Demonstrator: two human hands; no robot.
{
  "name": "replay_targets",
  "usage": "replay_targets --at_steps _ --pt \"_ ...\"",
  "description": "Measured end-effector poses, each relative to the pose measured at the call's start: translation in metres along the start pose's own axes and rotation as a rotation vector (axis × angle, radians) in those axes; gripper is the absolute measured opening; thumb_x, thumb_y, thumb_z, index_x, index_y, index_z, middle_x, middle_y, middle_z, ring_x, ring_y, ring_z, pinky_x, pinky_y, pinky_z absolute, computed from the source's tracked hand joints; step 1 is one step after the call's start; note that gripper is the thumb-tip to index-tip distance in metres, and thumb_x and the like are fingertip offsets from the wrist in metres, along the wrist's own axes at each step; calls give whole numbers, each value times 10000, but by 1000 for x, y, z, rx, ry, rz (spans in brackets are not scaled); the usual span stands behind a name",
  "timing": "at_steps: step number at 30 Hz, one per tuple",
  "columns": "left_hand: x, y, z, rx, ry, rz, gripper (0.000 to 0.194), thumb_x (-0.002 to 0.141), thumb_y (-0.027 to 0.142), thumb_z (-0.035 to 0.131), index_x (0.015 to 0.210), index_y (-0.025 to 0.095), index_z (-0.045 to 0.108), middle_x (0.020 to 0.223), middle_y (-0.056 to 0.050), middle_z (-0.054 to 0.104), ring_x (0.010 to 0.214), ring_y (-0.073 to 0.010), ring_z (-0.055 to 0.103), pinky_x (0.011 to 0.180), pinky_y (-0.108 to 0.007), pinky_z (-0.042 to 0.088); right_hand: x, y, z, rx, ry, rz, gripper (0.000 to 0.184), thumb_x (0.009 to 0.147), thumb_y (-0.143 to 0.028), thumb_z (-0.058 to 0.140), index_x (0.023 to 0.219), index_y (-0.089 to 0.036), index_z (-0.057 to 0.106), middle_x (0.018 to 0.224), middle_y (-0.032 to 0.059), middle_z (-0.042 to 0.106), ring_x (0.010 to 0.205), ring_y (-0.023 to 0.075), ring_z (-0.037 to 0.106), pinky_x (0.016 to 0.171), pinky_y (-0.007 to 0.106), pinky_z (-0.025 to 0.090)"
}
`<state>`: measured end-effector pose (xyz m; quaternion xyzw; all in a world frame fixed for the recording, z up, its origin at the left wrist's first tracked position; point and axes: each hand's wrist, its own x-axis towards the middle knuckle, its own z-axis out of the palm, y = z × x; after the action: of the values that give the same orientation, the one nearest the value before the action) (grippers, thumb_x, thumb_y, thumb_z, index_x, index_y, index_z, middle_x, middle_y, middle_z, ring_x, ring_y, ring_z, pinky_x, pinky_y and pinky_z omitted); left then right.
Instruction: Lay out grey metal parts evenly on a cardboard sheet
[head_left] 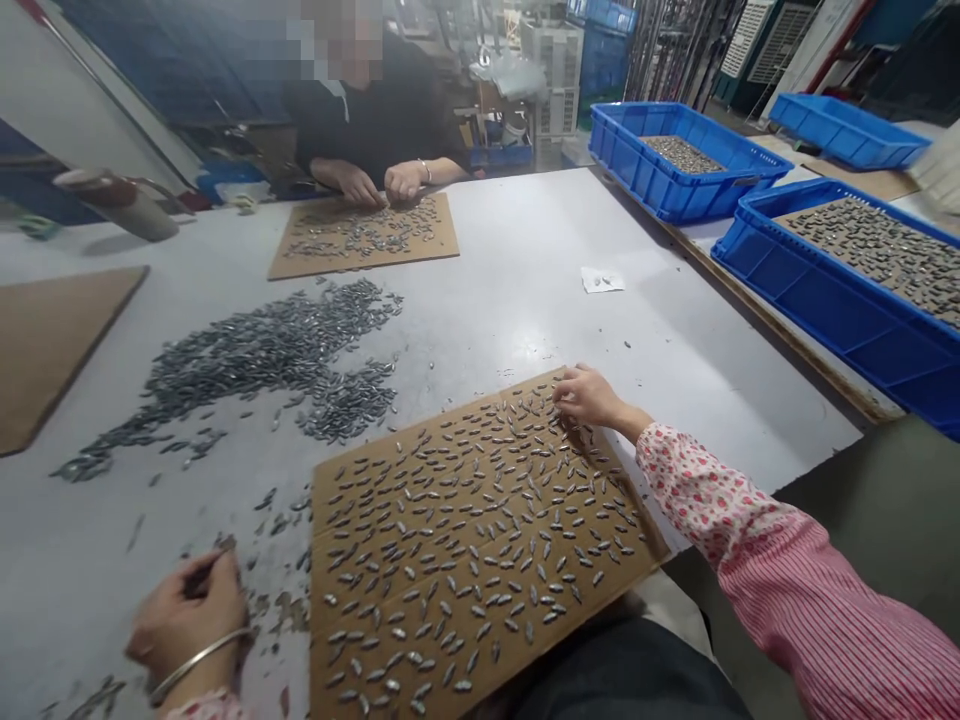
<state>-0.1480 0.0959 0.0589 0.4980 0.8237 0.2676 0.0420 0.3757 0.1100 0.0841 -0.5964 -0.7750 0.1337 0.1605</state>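
Observation:
A cardboard sheet [450, 520] lies in front of me, dotted with small silvery spindle-shaped metal pieces [487, 600] spread apart in rough rows. Over its far right corner, my right hand [589, 397] is closed, fingers bent down among the pieces; whatever they pinch is hidden. My left hand [191, 625], wearing a bangle [199, 662], rests on the white table [517, 320] left of the sheet. Its thumb and fingers are curled together, and anything between them is too small to make out. Loose pieces [281, 515] are scattered between that hand and the sheet.
A large heap of the metal pieces [255, 350] covers the table's left middle. Across from me, a person's hands [382, 185] work over another cardboard sheet [360, 262]. Blue crates [817, 305] holding filled sheets line the right edge. A bare board [60, 340] lies far left.

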Motion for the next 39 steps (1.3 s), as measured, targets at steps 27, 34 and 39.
replay_targets --at_steps 27,34,39 --pt "-4 2 4 -40 94 -87 243 591 441 467 661 224 553 541 34 407 607 -186 462 724 -344 437 19 -26 -9 -269 -256 -212 82 792 -215 648 770 -210 727 841 66 656 909 220 499 842 341 321" --pt "-4 5 3 -32 103 -67 236 608 442 473 675 239 573 512 31 409 620 -204 477 726 -347 445 10 -27 -14 -241 -182 -149 80 825 -239 636 821 -206 709 899 56 649 945 217 486 797 318 325" --pt "-5 8 0 -44 71 -89 261 591 445 475 680 220 574 541 34 427 577 -177 448 735 -352 445 1 -27 -15 -234 -217 -200 94 837 -239 625 798 -211 706 896 61 641 960 218 486 775 316 316"
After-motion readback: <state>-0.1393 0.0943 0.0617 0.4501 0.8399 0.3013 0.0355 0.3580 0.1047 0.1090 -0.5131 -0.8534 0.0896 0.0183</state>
